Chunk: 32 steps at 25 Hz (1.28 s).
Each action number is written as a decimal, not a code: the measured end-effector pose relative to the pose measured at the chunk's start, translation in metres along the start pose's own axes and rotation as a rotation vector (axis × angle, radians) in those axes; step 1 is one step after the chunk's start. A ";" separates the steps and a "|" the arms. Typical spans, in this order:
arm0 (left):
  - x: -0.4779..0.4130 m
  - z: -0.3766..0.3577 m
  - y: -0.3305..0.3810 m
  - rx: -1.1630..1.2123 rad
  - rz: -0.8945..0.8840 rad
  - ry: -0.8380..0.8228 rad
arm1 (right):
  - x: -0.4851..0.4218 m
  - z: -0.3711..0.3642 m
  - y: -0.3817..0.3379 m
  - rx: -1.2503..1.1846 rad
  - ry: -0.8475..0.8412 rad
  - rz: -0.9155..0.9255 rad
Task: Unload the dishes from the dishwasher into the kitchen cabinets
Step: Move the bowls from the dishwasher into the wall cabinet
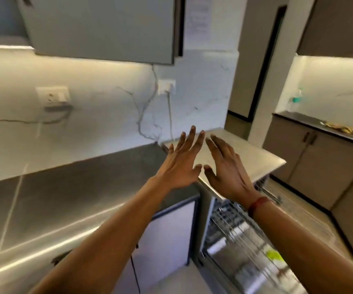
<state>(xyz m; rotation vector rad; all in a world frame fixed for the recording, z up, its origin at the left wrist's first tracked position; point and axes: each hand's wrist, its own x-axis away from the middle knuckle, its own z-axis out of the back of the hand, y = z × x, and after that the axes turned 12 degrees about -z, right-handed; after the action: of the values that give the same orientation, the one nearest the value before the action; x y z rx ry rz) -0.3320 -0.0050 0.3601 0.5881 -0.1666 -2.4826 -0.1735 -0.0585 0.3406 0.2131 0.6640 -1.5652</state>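
Both arms stretch forward over the counter corner. My left hand (182, 162) is flat with its fingers spread and holds nothing. My right hand (227, 168), a red band on its wrist, is also flat and empty, thumb almost meeting the left thumb. Below them the dishwasher (211, 211) stands open with its wire rack (241, 232) pulled out; the rack's contents are blurred. A grey upper cabinet (99, 28) hangs above the counter, its door shut.
A dark steel counter (54, 204) runs along the left under a marble wall with sockets (52, 97) and cables. The pale dishwasher top (254, 158) juts out behind my hands. Brown cabinets (311, 162) and a second counter with a bottle (297, 96) stand at right.
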 end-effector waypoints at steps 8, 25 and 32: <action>-0.003 -0.158 0.079 0.225 -0.023 -0.265 | 0.139 -0.038 0.137 -0.106 -0.120 -0.369; -0.103 -0.379 0.194 0.413 0.030 -0.593 | 0.249 -0.060 0.379 -0.220 -0.330 -0.843; -0.141 -0.447 0.176 0.511 0.138 -0.685 | 0.241 -0.101 0.417 -0.214 -0.405 -0.988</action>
<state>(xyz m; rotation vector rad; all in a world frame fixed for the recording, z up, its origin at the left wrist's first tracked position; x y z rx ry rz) 0.0609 -0.0658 0.0557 -0.1132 -1.0827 -2.4040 0.1704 -0.1978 0.0180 -0.6813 0.6328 -2.3514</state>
